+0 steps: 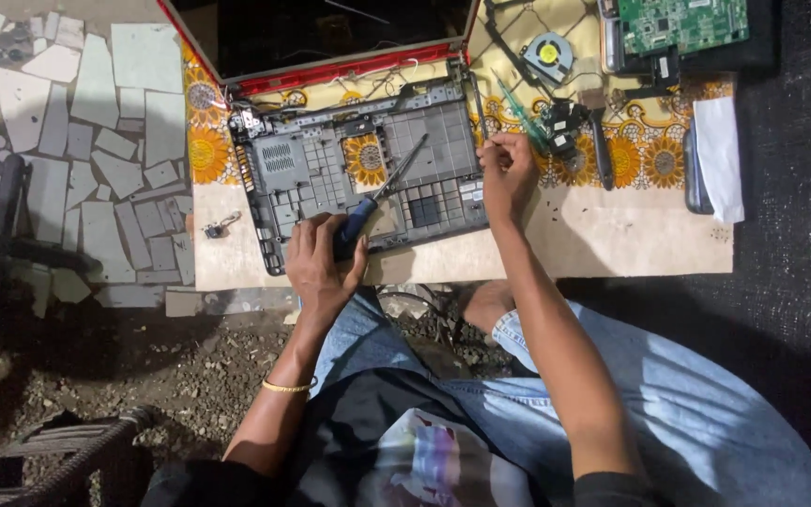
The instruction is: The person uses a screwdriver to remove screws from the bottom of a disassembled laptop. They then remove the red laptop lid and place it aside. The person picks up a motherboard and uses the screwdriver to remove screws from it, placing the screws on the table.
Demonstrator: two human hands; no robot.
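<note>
Grey plastic laptop base (359,169) sat on the flower-print cloth (612,235), its front edge close to the cloth's near edge. The left hand (321,263) had its grip closed round a blue-handled screwdriver (382,192), tip lying over the shell. The right hand (507,174) pinched the base's right edge. Bare cloth lay free right of it, below the fan (548,53).

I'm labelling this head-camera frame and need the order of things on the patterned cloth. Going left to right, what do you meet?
Key ring → left hand gripping a blue-handled screwdriver → grey laptop base → right hand → cooling fan → green circuit board → white folded paper.
</note>
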